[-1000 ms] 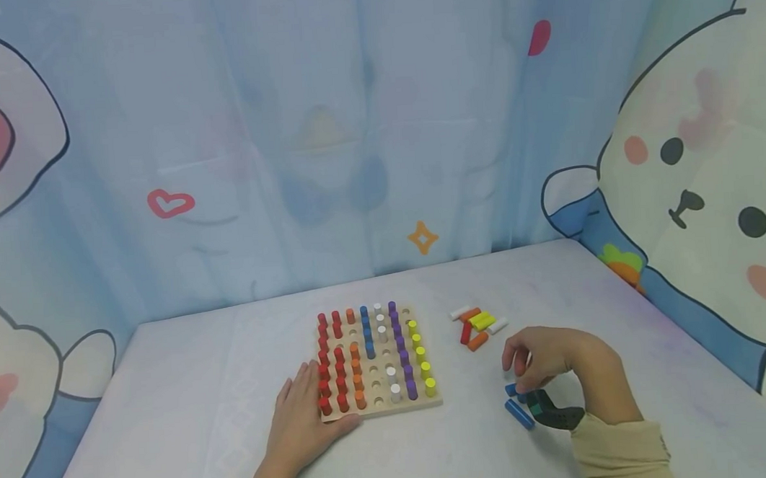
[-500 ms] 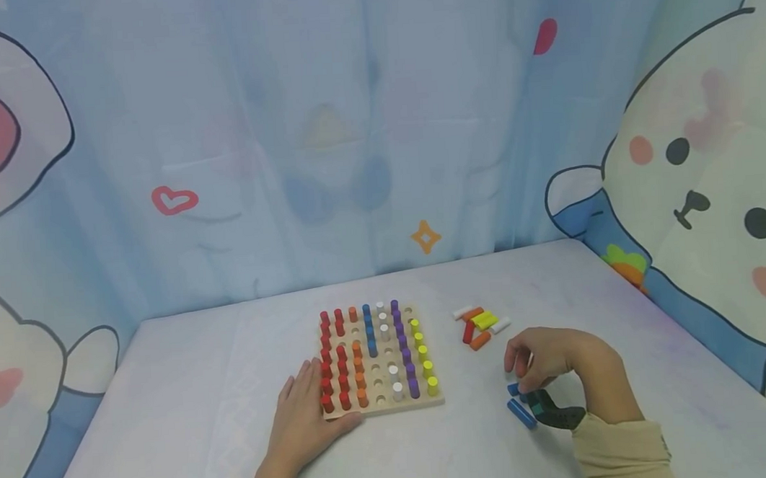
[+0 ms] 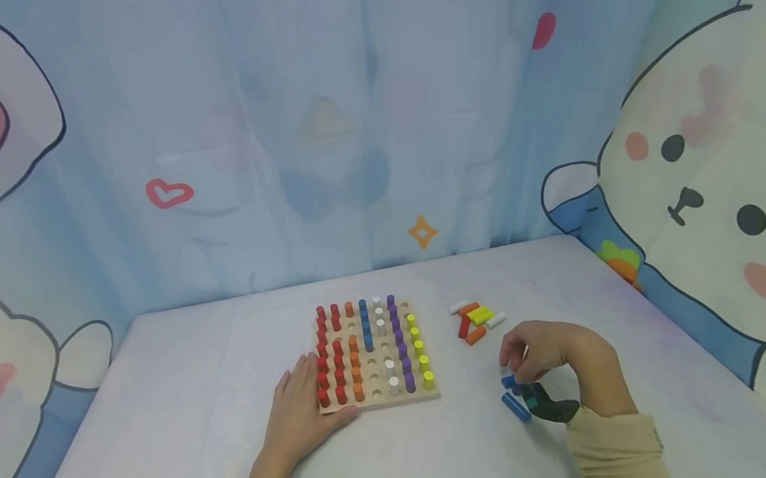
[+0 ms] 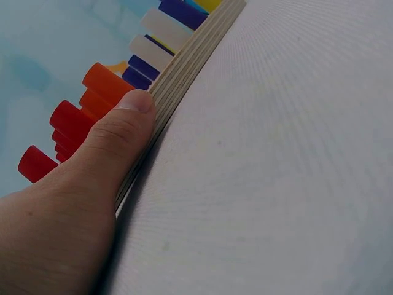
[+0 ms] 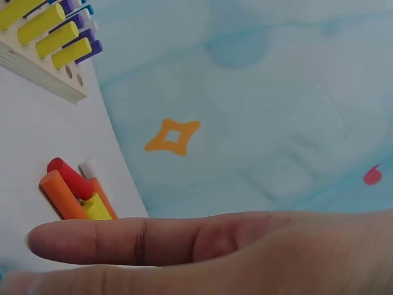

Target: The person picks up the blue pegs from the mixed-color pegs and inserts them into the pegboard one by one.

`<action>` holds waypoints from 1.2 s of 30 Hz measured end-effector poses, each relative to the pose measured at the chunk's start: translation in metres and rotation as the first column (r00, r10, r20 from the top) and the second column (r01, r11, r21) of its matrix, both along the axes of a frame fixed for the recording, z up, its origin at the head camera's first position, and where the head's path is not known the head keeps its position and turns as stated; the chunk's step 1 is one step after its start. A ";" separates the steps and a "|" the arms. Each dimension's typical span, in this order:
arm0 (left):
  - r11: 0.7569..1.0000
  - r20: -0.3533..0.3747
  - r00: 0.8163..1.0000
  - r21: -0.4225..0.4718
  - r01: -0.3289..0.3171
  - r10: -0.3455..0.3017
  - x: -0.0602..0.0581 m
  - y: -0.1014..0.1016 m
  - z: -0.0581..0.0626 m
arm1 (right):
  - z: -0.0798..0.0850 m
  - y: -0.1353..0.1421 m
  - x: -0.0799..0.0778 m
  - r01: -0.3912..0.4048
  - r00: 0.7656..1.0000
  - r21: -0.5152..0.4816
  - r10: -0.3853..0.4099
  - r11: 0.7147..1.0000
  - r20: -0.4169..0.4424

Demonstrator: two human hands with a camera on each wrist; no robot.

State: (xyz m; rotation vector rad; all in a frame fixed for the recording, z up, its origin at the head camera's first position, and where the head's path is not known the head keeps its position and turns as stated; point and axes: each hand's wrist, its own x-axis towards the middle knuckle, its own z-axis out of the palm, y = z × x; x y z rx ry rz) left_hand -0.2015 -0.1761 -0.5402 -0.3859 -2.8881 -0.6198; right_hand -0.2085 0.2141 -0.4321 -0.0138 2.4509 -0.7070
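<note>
My left hand (image 3: 297, 413) rests along the left side of the pegboard (image 3: 398, 399), fingers extended, thumb (image 4: 132, 114) against its near edge; it grips nothing. I judge this contact braces the board on the table (image 3: 197, 422). My right hand (image 3: 545, 349) reaches down to the loose blue pegs (image 3: 516, 408), right of the board and well apart from it. Cannot tell whether thumb and fingertips pinch one. Standing pegs run in single-colour columns, presumably sorted; the blue column has bare holes nearer me. A mixed-colour pile (image 3: 481, 315) lies farther back.
</note>
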 end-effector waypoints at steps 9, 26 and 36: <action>1.000 0.030 0.999 0.003 -0.014 0.014 -0.002 0.000 0.000 | 0.007 0.004 0.001 -0.082 0.991 0.024 0.084 0.996 -0.103; 1.000 0.019 1.000 -0.013 -0.011 0.011 -0.002 0.000 -0.001 | -0.008 0.004 -0.011 -0.023 0.985 -0.094 0.006 0.995 -0.171; 1.000 0.021 1.000 -0.008 -0.013 0.013 -0.002 -0.001 -0.003 | -0.012 0.005 -0.015 -0.003 0.977 -0.084 -0.015 0.996 -0.215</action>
